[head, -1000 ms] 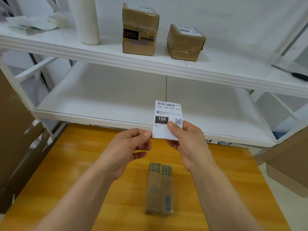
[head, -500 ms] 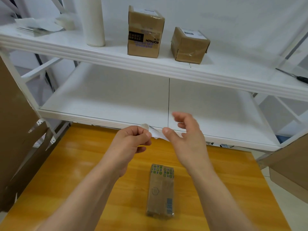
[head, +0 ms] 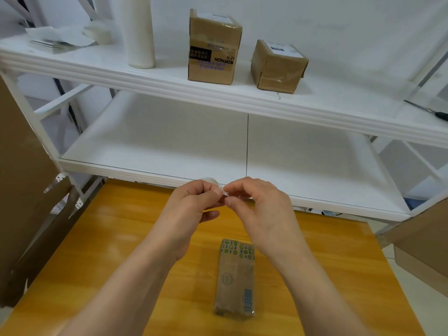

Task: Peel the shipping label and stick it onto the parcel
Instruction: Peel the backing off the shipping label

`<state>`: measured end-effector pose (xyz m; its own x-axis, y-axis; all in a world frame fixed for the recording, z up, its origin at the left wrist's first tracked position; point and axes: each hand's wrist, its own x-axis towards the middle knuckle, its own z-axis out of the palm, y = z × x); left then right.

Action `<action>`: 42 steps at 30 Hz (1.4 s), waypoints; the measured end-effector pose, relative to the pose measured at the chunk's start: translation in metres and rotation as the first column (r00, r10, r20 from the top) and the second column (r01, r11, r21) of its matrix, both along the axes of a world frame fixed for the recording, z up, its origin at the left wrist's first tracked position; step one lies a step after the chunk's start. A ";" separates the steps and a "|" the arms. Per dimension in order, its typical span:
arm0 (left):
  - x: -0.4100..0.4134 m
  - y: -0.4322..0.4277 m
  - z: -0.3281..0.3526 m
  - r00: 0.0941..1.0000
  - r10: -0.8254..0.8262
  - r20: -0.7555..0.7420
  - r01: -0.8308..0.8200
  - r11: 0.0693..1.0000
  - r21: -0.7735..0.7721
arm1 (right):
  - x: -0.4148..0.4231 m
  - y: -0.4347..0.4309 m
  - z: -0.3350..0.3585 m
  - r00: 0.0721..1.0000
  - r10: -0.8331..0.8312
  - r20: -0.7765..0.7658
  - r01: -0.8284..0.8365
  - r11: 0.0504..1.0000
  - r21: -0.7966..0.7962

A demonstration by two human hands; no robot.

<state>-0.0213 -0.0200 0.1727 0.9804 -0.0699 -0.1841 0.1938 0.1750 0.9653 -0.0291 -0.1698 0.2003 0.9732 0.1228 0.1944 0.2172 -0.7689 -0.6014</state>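
Note:
A small brown parcel [head: 235, 277] in clear wrap lies flat on the wooden table [head: 109, 238], below my hands. My left hand [head: 191, 209] and my right hand [head: 261, 209] meet fingertip to fingertip above the table's far edge. Between them they pinch the white shipping label [head: 221, 190], of which only a small curled bit shows; most of it is hidden by my fingers. Neither hand touches the parcel.
A white two-level shelf [head: 218, 98] stands behind the table. Two cardboard boxes [head: 214, 47] [head: 277, 66], a white roll [head: 138, 32] and papers [head: 58, 38] sit on its upper level. Brown cardboard sheets [head: 21, 190] lean at the left, more cardboard [head: 421, 246] at the right.
The label was held upright and facing me in my right hand. It has been tipped flat and drawn between both hands, which have closed together on it.

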 end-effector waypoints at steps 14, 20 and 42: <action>-0.007 -0.003 0.006 0.998 0.023 0.055 -0.025 0.999 0.033 | -0.002 -0.006 -0.001 0.998 -0.041 -0.039 0.050 0.964 0.260; -0.010 -0.001 0.008 0.999 0.012 0.038 -0.011 1.000 -0.020 | -0.004 -0.007 -0.002 1.000 -0.021 -0.019 0.025 0.973 0.231; -0.018 -0.003 0.012 0.991 -0.081 -0.102 0.040 0.935 -0.352 | -0.021 -0.005 0.010 0.987 0.013 0.158 -0.014 1.000 0.005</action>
<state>-0.0394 -0.0225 0.1842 0.9463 -0.2083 -0.2471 0.3191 0.4809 0.8166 -0.0498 -0.1745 0.2098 0.9285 0.1341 0.3463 0.3200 -0.7620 -0.5630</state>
